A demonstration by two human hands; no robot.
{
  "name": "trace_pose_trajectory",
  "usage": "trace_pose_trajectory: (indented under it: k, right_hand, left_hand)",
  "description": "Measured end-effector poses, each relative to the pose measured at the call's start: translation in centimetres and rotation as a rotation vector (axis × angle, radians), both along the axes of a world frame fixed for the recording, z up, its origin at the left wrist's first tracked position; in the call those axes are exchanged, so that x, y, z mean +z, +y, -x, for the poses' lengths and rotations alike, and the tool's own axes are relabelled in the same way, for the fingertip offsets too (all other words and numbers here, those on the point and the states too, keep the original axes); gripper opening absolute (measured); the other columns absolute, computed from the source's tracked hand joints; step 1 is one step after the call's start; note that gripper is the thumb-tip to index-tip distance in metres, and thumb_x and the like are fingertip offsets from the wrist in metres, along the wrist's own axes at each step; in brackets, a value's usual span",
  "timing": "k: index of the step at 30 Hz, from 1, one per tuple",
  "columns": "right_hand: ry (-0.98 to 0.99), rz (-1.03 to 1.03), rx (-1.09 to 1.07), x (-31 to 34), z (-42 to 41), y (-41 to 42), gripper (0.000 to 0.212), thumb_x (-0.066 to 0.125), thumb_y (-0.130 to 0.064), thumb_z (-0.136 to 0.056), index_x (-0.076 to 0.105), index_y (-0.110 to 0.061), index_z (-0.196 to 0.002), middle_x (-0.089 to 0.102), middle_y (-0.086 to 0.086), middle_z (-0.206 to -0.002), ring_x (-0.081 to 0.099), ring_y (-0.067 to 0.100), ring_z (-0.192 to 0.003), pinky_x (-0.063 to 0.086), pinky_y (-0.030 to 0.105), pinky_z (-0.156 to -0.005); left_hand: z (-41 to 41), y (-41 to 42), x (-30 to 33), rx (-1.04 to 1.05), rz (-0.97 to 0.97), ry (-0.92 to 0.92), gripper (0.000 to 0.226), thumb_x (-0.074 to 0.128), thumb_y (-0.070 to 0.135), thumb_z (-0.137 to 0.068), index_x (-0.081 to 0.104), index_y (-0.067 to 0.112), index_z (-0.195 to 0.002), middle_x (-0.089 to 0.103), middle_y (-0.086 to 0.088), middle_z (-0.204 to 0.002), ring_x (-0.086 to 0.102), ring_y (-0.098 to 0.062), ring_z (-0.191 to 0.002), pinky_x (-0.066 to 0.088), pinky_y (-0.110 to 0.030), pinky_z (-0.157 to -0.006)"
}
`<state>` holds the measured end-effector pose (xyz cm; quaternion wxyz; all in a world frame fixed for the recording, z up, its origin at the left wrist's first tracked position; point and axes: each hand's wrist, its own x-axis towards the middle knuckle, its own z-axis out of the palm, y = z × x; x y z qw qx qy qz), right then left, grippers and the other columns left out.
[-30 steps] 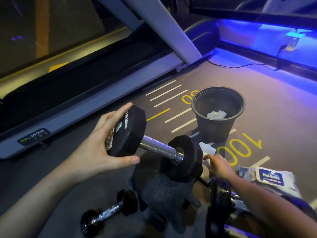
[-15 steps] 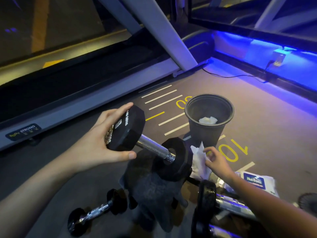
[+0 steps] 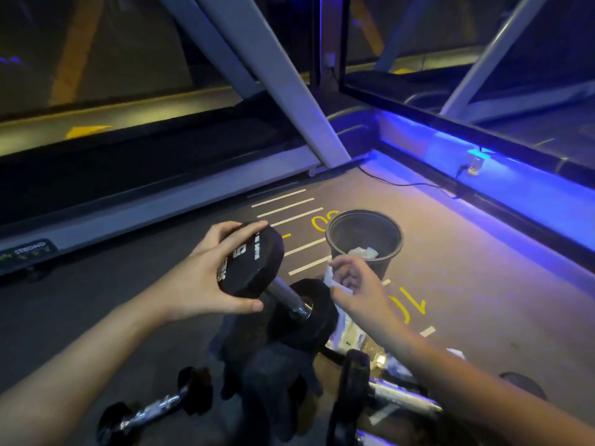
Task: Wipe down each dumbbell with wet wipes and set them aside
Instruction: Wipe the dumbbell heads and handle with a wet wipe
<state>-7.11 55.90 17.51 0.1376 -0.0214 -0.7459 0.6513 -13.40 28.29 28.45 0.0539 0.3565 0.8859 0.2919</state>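
Observation:
My left hand (image 3: pixel 196 281) grips the near head of a black dumbbell (image 3: pixel 254 259) with a chrome bar, holding it tilted above a dark cloth-covered shape (image 3: pixel 273 375). My right hand (image 3: pixel 357 288) pinches a white wet wipe (image 3: pixel 331 281) just right of the dumbbell's far head (image 3: pixel 306 313). A small dumbbell (image 3: pixel 151 410) lies on the floor at the lower left. A larger dumbbell (image 3: pixel 380 397) lies at the lower right, partly under my right forearm.
A black bin (image 3: pixel 363 239) holding a used wipe stands on the floor beyond my right hand. A wipes pack (image 3: pixel 357 339) lies mostly hidden under my right arm. A treadmill frame (image 3: pixel 161 207) runs along the left; a blue-lit ledge (image 3: pixel 515 188) lines the right.
My right hand rose with the wipe from beside the pack to the level of the dumbbell's far head. My left hand turned the dumbbell so its near face shows.

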Motion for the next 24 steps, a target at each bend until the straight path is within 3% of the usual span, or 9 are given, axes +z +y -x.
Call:
trace_pose_trajectory:
  k: [5,9,12,15,20,24]
  right_hand:
    - [0.093,0.073,0.079,4.1,-0.1,-3.9,0.040,0.064,0.011,-0.079,0.060,-0.018,-0.105,0.059,0.005,-0.080,0.056,0.013,-0.074,0.045,0.025,-0.073]
    - [0.120,0.194,0.149,5.6,0.0,-6.8,0.033,0.071,-0.003,-0.081,0.058,-0.013,-0.109,0.059,0.005,-0.081,0.055,0.014,-0.078,0.045,0.024,-0.074]
    - [0.104,0.301,0.156,5.5,0.3,-7.8,0.039,0.077,-0.016,-0.079,0.055,-0.013,-0.111,0.061,0.006,-0.081,0.058,0.019,-0.081,0.046,0.034,-0.078]
    - [0.059,0.418,0.160,5.0,0.5,-8.1,0.040,0.078,-0.013,-0.081,0.053,-0.013,-0.112,0.063,0.010,-0.083,0.061,0.024,-0.082,0.047,0.041,-0.083]
    - [0.042,0.604,0.258,4.4,1.0,-8.0,0.031,0.067,-0.015,-0.078,0.058,-0.008,-0.106,0.067,0.012,-0.094,0.062,0.024,-0.096,0.046,0.039,-0.089]
    - [0.042,0.414,0.247,3.2,2.0,-8.0,0.029,0.062,0.001,-0.077,0.056,-0.010,-0.103,0.061,0.019,-0.105,0.060,0.023,-0.099,0.049,0.038,-0.090]
  left_hand:
    - [0.0,0.1,-0.1,-0.004,-0.002,0.020,0.110,0.082,0.066,-0.056,0.020,0.066,-0.147,0.026,0.018,-0.144,0.031,-0.001,-0.140,0.029,-0.025,-0.117]
    - [0.1,-0.1,-0.2,0.004,-0.012,0.017,0.111,0.082,0.066,-0.055,0.020,0.066,-0.147,0.025,0.017,-0.145,0.031,-0.001,-0.140,0.029,-0.024,-0.116]
    - [0.2,-0.4,-0.4,-0.005,-0.028,0.004,0.111,0.083,0.063,-0.056,0.021,0.065,-0.148,0.026,0.016,-0.145,0.031,-0.001,-0.141,0.030,-0.024,-0.115]
    - [0.4,-0.9,-0.6,0.001,-0.034,-0.017,0.110,0.084,0.062,-0.057,0.021,0.065,-0.148,0.025,0.016,-0.145,0.032,0.000,-0.140,0.031,-0.023,-0.114]
    - [1.0,-1.5,-0.9,0.004,-0.036,-0.037,0.112,0.085,0.061,-0.058,0.019,0.065,-0.148,0.025,0.015,-0.146,0.033,0.001,-0.138,0.031,-0.021,-0.112]
    - [1.4,-2.2,-1.1,0.007,-0.049,-0.076,0.112,0.084,0.059,-0.058,0.018,0.066,-0.148,0.025,0.018,-0.147,0.031,0.006,-0.138,0.028,-0.012,-0.108]
